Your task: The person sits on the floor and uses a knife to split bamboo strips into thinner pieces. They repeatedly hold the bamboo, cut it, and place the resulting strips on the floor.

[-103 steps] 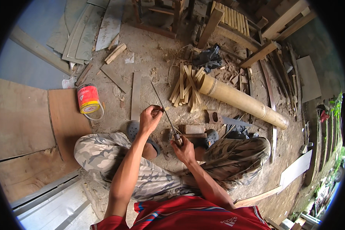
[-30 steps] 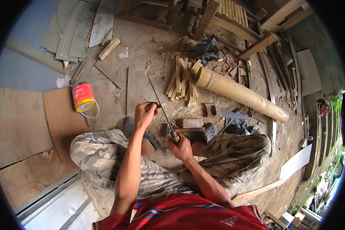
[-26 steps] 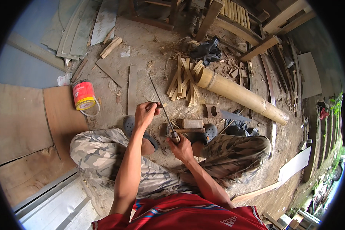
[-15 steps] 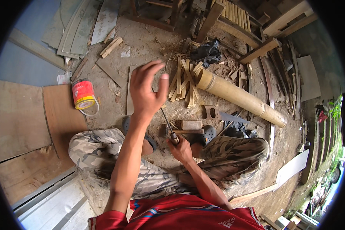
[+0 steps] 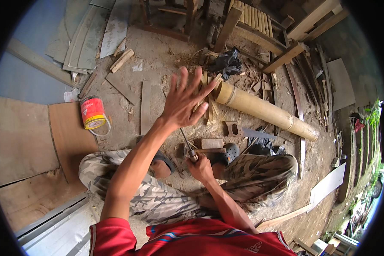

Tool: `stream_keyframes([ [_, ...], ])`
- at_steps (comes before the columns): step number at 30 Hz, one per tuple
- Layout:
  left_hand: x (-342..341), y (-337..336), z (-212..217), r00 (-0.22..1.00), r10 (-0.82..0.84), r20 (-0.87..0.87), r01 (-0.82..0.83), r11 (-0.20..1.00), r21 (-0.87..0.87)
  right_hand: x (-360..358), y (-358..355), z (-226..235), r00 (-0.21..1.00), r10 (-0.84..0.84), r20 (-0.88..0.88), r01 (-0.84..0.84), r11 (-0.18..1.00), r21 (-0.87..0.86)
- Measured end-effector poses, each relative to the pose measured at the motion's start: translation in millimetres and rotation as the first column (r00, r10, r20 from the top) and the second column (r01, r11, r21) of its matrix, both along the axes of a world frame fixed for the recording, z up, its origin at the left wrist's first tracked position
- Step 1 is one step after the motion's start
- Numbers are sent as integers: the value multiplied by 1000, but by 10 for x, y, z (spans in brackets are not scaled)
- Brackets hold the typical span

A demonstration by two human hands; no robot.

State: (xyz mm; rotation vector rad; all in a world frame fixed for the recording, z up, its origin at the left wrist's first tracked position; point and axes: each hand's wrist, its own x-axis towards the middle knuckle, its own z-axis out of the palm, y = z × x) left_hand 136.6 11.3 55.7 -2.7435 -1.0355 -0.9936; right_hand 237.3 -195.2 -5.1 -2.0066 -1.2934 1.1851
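**Dirt floor workshop, seated, one hand raised**

While the person sits on a packed dirt floor (image 5: 158,55) strewn with wood chips, the left hand (image 5: 184,100) is lifted above the ground, fingers spread wide and holding nothing. The right hand (image 5: 200,167), nearer the body, is clenched around the handle of a thin-bladed tool (image 5: 187,145); the blade slants up and to the far left, toward the raised palm.

Just beyond the left hand: a heap of split bamboo strips (image 5: 209,106). To the right of it, a thick bamboo pole (image 5: 264,112) lies across the floor. A handsaw (image 5: 245,131) lies near the pole. On the left, a red and yellow can (image 5: 92,113) at the edge of a plywood sheet (image 5: 70,136). Far side: timber frames and offcuts.
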Motion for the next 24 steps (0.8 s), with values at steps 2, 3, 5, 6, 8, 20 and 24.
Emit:
stream_keyframes([
  [2, -185, -43, -401, 971, -97, -217, 24, 949, -314, -38, -5, -73, 997, 78, -20, -78, 996, -32],
  [3, -147, -54, -342, 970, -113, -214, 42, 949, -312, -9, -5, -81, 998, 57, -1, -57, 998, -10],
  [5, -2, -86, -85, 992, -18, -125, -7, 980, -200, 52, -34, -100, 999, 2, 35, -3, 1000, 28],
  [6, 3, -74, 24, 996, 35, -84, -47, 988, -146, 46, 7, 20, 1000, -1, -14, 1, 999, -49],
  [8, -16, -13, -104, 999, 32, -15, -34, 996, -86, 26, 66, 29, 1000, 2, -17, -3, 998, -65],
  [20, -546, 87, -143, 851, 389, 353, -197, 860, -471, 15, 125, -18, 999, 33, 34, -32, 999, -5],
  [24, -806, -290, -326, 482, 654, 583, -90, 699, -709, -2, 146, 141, 1000, 16, -6, -16, 1000, 5],
])
